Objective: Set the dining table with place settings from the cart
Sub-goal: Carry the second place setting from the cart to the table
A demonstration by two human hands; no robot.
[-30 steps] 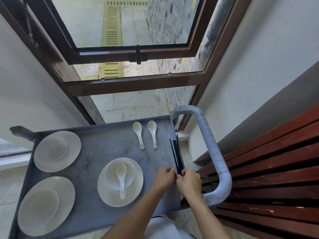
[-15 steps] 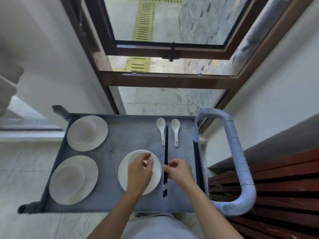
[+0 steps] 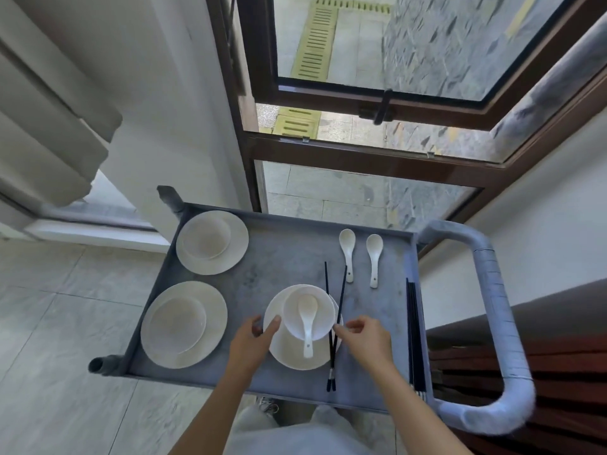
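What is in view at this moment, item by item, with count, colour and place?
cart: 1, grey tray top, pale padded handle on the right.
plates with bowls: 3, white; two on the left, one front centre.
spoon in bowl: 1, white, in the front-centre bowl.
loose spoons: 2, white, far right of the tray, side by side.
chopstick pair: 1 pair, dark, along the right rim of the front-centre plate.
spare chopsticks: dark bundle along the right wall; count unclear.
bench slats: dark red wood, right of the cart.
window: brown frame, beyond the cart.
hands: left hand at the front plate's left rim; right hand at the chopstick pair.
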